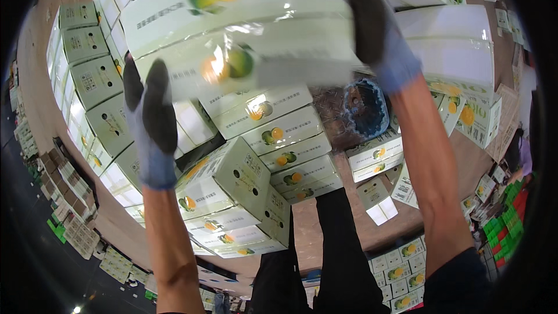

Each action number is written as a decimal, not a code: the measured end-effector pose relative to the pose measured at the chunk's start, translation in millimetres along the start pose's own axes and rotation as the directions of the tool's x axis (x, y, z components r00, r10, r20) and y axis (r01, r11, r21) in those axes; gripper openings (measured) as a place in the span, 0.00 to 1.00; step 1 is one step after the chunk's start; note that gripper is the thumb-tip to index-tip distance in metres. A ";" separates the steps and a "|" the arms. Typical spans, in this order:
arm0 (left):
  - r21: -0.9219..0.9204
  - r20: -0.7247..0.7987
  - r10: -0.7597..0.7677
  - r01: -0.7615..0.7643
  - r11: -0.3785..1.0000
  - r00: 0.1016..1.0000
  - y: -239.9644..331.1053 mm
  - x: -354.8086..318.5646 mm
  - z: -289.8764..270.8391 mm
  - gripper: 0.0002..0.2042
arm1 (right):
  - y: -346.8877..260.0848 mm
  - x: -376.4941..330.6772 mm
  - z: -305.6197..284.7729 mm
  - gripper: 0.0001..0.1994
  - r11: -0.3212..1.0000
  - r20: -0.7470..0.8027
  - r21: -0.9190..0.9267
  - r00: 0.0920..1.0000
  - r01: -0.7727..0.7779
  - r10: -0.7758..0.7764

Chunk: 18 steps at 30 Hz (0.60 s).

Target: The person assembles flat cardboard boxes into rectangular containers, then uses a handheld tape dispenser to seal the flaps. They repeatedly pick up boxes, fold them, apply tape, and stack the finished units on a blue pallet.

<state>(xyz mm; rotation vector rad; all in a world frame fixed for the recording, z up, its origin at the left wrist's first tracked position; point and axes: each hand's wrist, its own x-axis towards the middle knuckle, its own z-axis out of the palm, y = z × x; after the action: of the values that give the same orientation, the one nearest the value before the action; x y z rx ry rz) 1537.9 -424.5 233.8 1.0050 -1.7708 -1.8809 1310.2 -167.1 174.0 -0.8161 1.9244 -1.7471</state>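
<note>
Between my two gloved hands hangs a large pale green and white carton (244,29), printed with orange and green citrus fruit and crossed by shiny clear tape. It is raised above the stacked cartons and its right side is a little blurred. My left hand (152,110), in a light blue glove with dark grey coating, grips the lower left corner, thumb against the near face. My right hand (372,29), gloved alike, presses on the right end with its fingers pointing up. Below the held carton stands a stack of similar cartons (285,134), partly hidden by it.
A tall row of cartons (96,75) lines the left, and a nearer pile (232,180) stands by my legs. Larger white cartons (444,40) are at the right. A round blue-rimmed, rusty fitting (366,109) lies beyond the stack. Green and red crates (505,221) show far right.
</note>
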 end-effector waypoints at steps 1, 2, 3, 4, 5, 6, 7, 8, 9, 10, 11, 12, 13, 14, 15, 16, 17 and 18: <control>0.189 0.052 0.102 -0.110 0.976 0.993 -17.4 13.2 -15.1 0.21 | 4.8 32.0 21.1 0.35 0.947 0.120 0.278 0.984 -0.160 0.131; 0.315 0.058 0.142 -0.153 0.937 0.988 -38.0 17.5 -29.1 0.20 | 1.7 64.1 46.3 0.43 0.850 0.221 0.445 0.954 -0.282 0.201; 0.307 0.035 0.088 -0.094 0.947 0.996 -57.6 22.6 -44.2 0.19 | 12.2 87.7 67.9 0.45 0.983 0.066 0.077 0.985 -0.165 0.160; 0.266 -0.026 -0.031 0.037 0.963 0.999 -77.9 28.7 -55.6 0.20 | 40.9 103.8 111.0 0.19 0.729 0.301 0.577 0.926 -0.368 0.230; 0.077 -0.115 -0.227 0.237 0.968 0.967 -94.9 35.2 -66.2 0.21 | 43.1 106.2 114.7 0.25 0.783 0.293 0.375 0.865 -0.496 0.408; 0.373 -0.270 -0.286 0.373 0.850 0.919 -109.2 37.8 -73.8 0.24 | 75.9 101.4 116.9 0.31 0.860 0.337 0.067 0.823 -0.506 0.458; 0.662 -0.255 -0.237 0.348 0.664 0.938 -119.3 42.4 -80.8 0.28 | 97.3 98.1 135.2 0.35 0.849 0.274 -0.105 0.806 -0.517 0.525; 0.858 -0.276 -0.221 0.343 0.382 0.935 -130.3 44.5 -80.6 0.33 | 121.9 92.3 135.7 0.38 0.852 0.297 -0.194 0.799 -0.486 0.523; 0.926 -0.096 -0.313 0.200 0.319 0.945 -137.2 47.5 -78.0 0.33 | 141.4 87.1 147.0 0.44 0.774 0.147 -0.512 0.850 -0.372 0.506; 0.976 -0.026 -0.303 0.091 0.200 0.953 -139.4 50.5 -73.4 0.34 | 154.5 83.2 154.5 0.52 0.625 0.049 -0.695 0.843 -0.355 0.535; 0.991 0.087 -0.358 -0.044 0.127 0.930 -138.7 52.3 -65.4 0.33 | 159.8 71.4 161.3 0.45 0.626 0.043 -0.663 0.814 -0.411 0.580; 0.985 0.164 -0.419 -0.171 0.021 0.893 -133.2 53.7 -56.8 0.31 | 152.1 61.3 165.0 0.38 0.643 -0.040 -0.556 0.790 -0.526 0.611; 0.992 0.127 -0.321 -0.125 0.025 0.939 -126.6 51.7 -46.1 0.31 | 135.8 43.2 161.3 0.33 0.738 -0.076 -0.452 0.846 -0.501 0.528; 0.993 0.120 -0.285 -0.110 0.053 0.951 -116.7 48.5 -35.1 0.31 | 109.6 24.3 153.5 0.33 0.701 -0.058 -0.528 0.844 -0.479 0.533; 0.994 0.097 -0.250 -0.082 0.068 0.963 -106.2 45.8 -22.9 0.30 | 77.7 1.0 131.3 0.31 0.724 0.029 -0.508 0.830 -0.468 0.557; 0.957 0.165 -0.228 -0.101 0.271 0.959 -94.2 44.2 -10.2 0.30 | 39.8 -25.4 100.6 0.33 0.788 0.036 -0.498 0.899 -0.362 0.436; 0.881 0.204 -0.193 -0.094 0.464 0.960 -82.5 39.6 2.5 0.29 | 0.5 -48.7 62.3 0.32 0.743 0.035 -0.596 0.915 -0.304 0.402; 0.749 0.215 -0.136 -0.074 0.658 0.967 -74.4 30.8 19.9 0.28 | -43.9 -79.5 13.3 0.32 0.673 -0.034 -0.738 0.998 -0.055 0.043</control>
<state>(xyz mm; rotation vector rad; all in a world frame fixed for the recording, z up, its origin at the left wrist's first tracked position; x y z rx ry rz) 1518.0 -421.1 153.3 1.0652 -2.8316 -1.2865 1384.4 -126.0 209.2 -0.9812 2.6704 -0.8704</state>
